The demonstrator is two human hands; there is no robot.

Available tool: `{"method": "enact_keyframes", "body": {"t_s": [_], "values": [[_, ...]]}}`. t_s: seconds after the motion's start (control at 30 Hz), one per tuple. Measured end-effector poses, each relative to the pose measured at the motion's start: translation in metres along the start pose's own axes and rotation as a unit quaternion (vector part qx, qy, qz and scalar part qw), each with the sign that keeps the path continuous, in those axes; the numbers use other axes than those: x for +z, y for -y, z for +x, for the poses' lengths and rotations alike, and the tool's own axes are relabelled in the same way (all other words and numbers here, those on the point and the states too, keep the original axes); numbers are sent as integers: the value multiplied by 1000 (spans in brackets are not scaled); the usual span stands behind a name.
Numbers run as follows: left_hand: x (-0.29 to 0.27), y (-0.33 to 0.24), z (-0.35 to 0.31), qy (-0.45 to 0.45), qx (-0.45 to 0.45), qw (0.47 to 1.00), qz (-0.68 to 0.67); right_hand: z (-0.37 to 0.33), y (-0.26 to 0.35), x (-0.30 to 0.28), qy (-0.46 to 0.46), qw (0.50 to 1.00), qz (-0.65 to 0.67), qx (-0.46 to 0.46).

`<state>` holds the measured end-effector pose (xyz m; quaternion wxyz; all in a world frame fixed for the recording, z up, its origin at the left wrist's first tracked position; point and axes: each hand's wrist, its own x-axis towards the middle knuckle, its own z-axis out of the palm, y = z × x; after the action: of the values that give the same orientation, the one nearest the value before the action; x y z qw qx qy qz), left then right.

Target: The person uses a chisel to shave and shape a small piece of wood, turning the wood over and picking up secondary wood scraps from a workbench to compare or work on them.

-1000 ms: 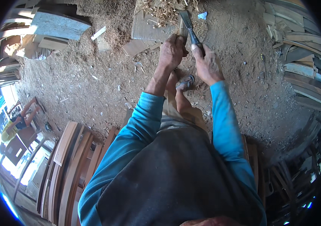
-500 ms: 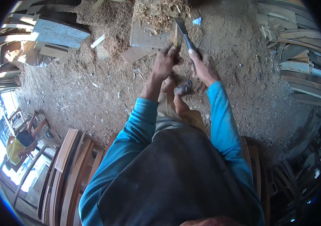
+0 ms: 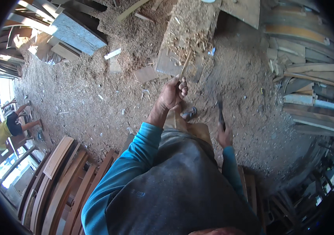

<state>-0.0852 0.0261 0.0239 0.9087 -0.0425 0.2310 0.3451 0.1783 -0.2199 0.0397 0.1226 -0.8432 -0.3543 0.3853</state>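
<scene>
My left hand point(image 3: 172, 94) is closed round the lower end of a thin wooden stick point(image 3: 185, 65), which points up and away over a board. Off to the right and lower, my right hand point(image 3: 225, 136) grips a dark long-bladed knife point(image 3: 220, 109), its blade pointing away from me and well apart from the stick. Curled wood shavings point(image 3: 190, 46) are heaped on the wide board point(image 3: 169, 64) beyond my left hand.
Stacked planks stand at the right point(image 3: 312, 102) and lower left point(image 3: 63, 188). A pale blue-grey panel point(image 3: 78, 33) leans at the upper left. Sawdust and scraps cover the ground point(image 3: 92, 102). Another person point(image 3: 8, 129) in a yellow top is at the far left.
My right hand has drawn the knife back, down and to the right, away from the stick. My left hand keeps hold of the stick. The view has shifted a little.
</scene>
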Motion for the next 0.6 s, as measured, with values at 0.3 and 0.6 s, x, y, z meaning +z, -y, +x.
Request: {"method": "enact_keyframes", "body": {"t_s": [0.3, 0.6], "values": [[30, -64, 35, -91, 112, 970, 194, -70, -146, 1, 143, 960, -209, 120], [114, -177, 167, -237, 244, 702, 625, -1, -149, -10, 193, 954, -190, 126]]}}
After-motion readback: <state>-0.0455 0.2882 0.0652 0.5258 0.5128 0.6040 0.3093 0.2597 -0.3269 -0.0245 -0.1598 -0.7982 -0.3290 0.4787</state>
